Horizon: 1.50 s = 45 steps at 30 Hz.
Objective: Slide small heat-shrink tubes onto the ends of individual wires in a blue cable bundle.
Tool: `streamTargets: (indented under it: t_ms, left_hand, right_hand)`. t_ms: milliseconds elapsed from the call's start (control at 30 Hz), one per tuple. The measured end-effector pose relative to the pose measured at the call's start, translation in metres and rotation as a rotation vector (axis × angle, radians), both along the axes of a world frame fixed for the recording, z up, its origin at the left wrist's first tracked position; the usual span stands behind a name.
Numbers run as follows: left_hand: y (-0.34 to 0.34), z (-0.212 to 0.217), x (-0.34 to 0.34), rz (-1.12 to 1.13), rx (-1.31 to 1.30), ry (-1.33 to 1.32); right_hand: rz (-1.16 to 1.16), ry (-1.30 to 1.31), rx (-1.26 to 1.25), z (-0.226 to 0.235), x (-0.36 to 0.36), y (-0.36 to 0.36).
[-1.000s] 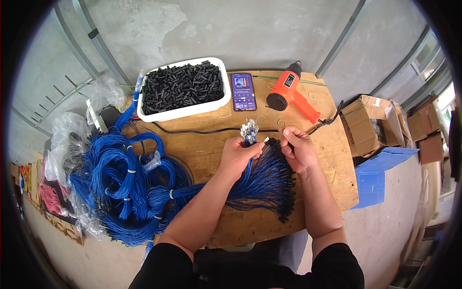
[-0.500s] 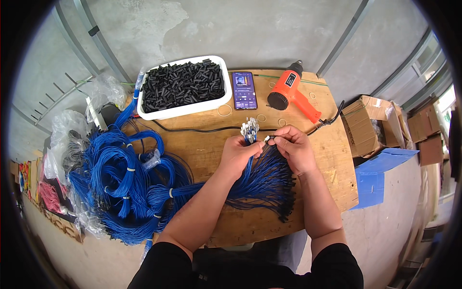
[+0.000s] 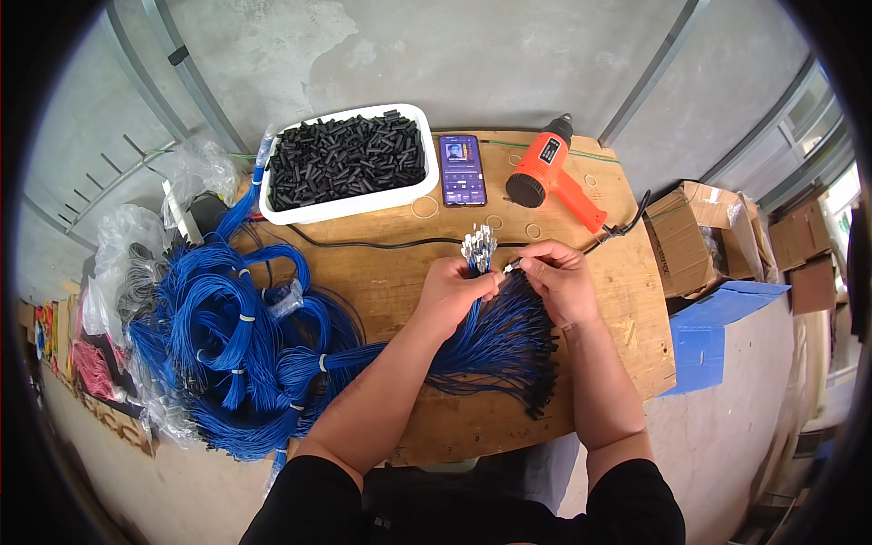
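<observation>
My left hand (image 3: 456, 292) is closed around a bundle of blue wires, whose pale metal terminals (image 3: 479, 243) stick up above the fist. Between my two hands, one white-tipped terminal (image 3: 509, 268) points out by the left thumb. My right hand (image 3: 556, 275) pinches a small black sleeve (image 3: 514, 264) right at that terminal; whether the sleeve is over it I cannot tell. Below the hands the blue wires (image 3: 490, 345) fan out over the table, many ending in black sleeves (image 3: 542, 386) at the right.
A white tub (image 3: 429, 173) full of black sleeves stands at the back, beside a phone (image 3: 463, 171). An orange heat gun (image 3: 554, 177) lies at the back right. Coiled blue wire bundles (image 3: 245, 363) cover the left side. Rubber bands (image 3: 424, 208) lie about. Cardboard boxes (image 3: 681, 241) stand right.
The bundle's terminals have shifted slightly to the right. The black sleeve in my right hand is tilted more, with a white tip now showing beside it.
</observation>
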<state>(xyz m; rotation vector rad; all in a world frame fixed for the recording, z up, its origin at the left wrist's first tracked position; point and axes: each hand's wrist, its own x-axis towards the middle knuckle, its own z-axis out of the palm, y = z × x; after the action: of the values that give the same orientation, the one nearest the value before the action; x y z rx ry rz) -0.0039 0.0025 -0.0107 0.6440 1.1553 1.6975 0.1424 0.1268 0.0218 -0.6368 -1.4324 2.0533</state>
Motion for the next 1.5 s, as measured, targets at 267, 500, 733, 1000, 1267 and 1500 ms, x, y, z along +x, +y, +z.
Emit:
streamTargets:
  t_ms: [267,500,733,1000,1267,1500]
  left_hand:
    - [0.000,0.002,-0.001,-0.012,-0.015,0.000]
    - [0.000,0.004,0.001,-0.022,-0.023,0.018]
    - [0.001,0.006,0.006,0.044,-0.051,0.066]
    - [0.000,0.002,0.003,0.032,-0.050,0.081]
    - [0.000,0.001,0.002,0.022,-0.039,0.060]
    - [0.000,0.002,0.002,0.016,-0.035,0.038]
  right_hand:
    - [0.013,-0.007,0.056,0.001,0.000,0.001]
    - [0.016,-0.034,0.093,0.002,0.001,0.001]
    - [-0.049,0.010,0.105,0.002,0.004,0.007]
    - [0.076,0.034,-0.123,0.008,0.003,0.009]
    - [0.103,0.035,-0.205,0.003,0.005,0.011]
    - [0.128,0.001,-0.207,0.004,0.005,0.009]
